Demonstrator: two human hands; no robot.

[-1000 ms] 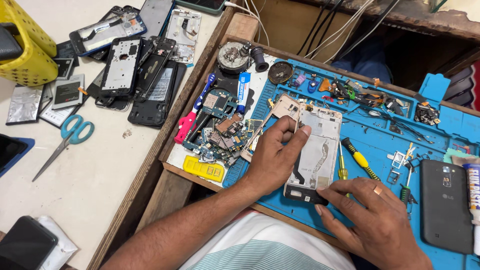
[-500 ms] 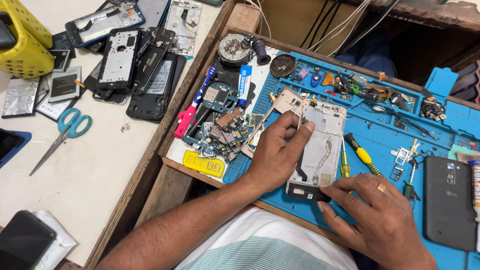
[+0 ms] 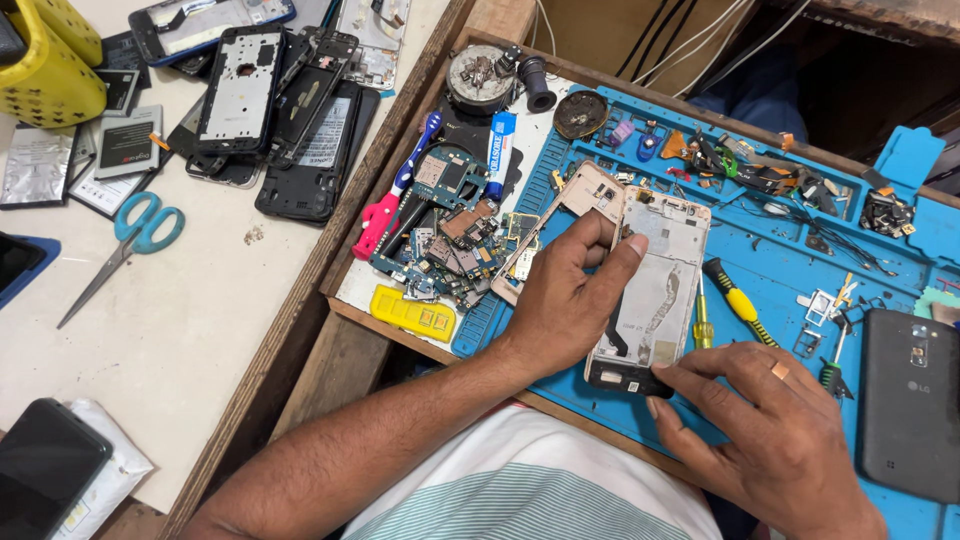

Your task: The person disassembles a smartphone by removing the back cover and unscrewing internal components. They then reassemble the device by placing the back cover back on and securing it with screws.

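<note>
An opened white phone (image 3: 655, 290) lies back-up on the blue repair mat (image 3: 790, 255). My left hand (image 3: 565, 300) rests on its left side, thumb and forefinger pinched at its upper edge; whether they hold a small part I cannot tell. My right hand (image 3: 770, 435), with a ring on one finger, presses fingertips on the phone's lower end. A gold phone frame (image 3: 575, 205) lies just left of the phone, partly under my left hand. A yellow-handled screwdriver (image 3: 735, 300) lies right of the phone.
A pile of circuit boards (image 3: 450, 245), a pink toothbrush (image 3: 390, 200), a yellow tool (image 3: 415, 315) and a tube (image 3: 498, 155) sit left of the mat. Dismantled phones (image 3: 270, 110), blue scissors (image 3: 125, 245) and a yellow basket (image 3: 45, 60) lie on the white table. A dark phone (image 3: 910, 400) lies at right.
My left hand's fingers have shifted slightly up along the phone's top edge. My right hand stays at the phone's lower end. The view has drifted a little.
</note>
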